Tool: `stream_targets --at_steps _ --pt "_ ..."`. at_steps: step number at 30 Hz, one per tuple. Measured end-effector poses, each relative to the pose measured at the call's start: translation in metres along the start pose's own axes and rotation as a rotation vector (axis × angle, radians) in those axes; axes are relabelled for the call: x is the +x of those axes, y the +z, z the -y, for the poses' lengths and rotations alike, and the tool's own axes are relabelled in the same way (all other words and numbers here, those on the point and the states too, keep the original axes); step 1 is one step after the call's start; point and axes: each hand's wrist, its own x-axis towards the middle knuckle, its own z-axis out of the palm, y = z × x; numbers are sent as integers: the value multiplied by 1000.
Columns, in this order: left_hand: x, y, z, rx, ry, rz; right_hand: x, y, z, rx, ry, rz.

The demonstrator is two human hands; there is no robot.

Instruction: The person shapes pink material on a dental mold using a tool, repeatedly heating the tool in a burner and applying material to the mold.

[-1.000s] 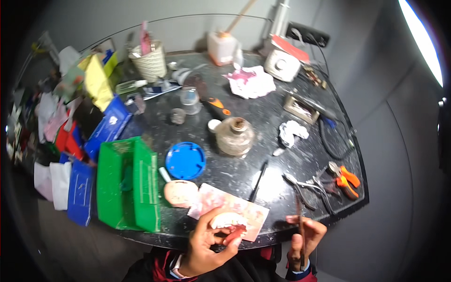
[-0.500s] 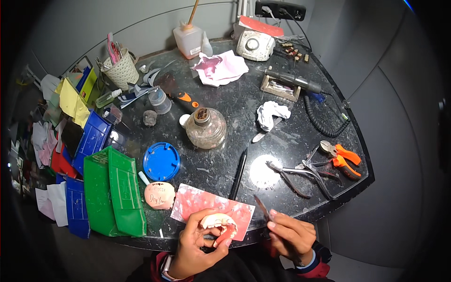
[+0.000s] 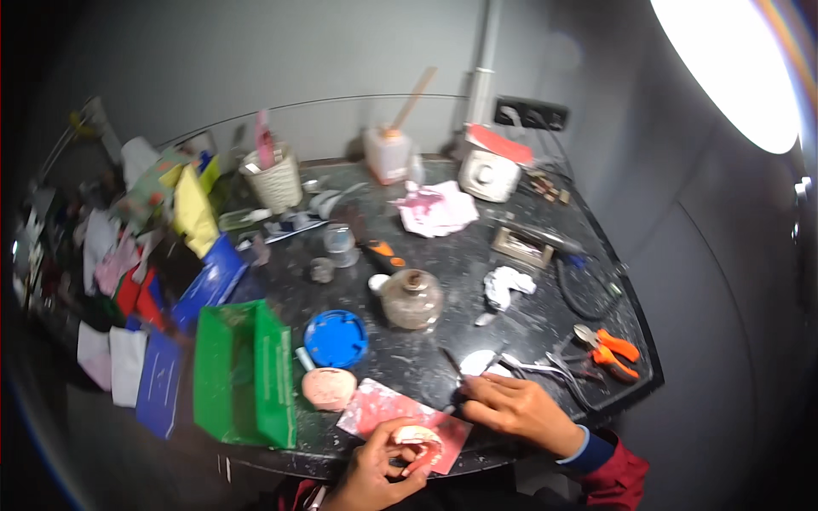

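My left hand is closed around a pale dental arch model with teeth and red wax along its inner side, held over the near edge of a reddish wax sheet. My right hand is above the table, right of the sheet, its fingers closed on a thin dark carving knife whose blade points up and left. A second thin dark stick shows beside those fingers; blur hides whether I grip it too. Left of the sheet lies a round pink block.
A glass burner and a blue lid stand mid-table. Orange-handled cutters and metal pliers lie right. A green bin borders the left. Crumpled paper and a white control box are farther back.
The view has tipped up, and a bright lamp now shows at upper right. My right hand has moved forward and left over the table with the knife. The left hand still holds the model.
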Motion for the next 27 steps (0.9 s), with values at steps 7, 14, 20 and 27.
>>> stream_targets --at_steps 7,14,20,27 --pt "-13 -14 -9 205 299 -88 5 -19 -15 -231 -131 -122" --pt "-1 -11 31 6 531 36 14 -28 -12 41 -189 13" --pt "5 -3 71 355 535 -176 17 -30 -10 193 -87 -72" --pt "18 -16 86 787 646 -318 43 -56 5 41 -181 -131"
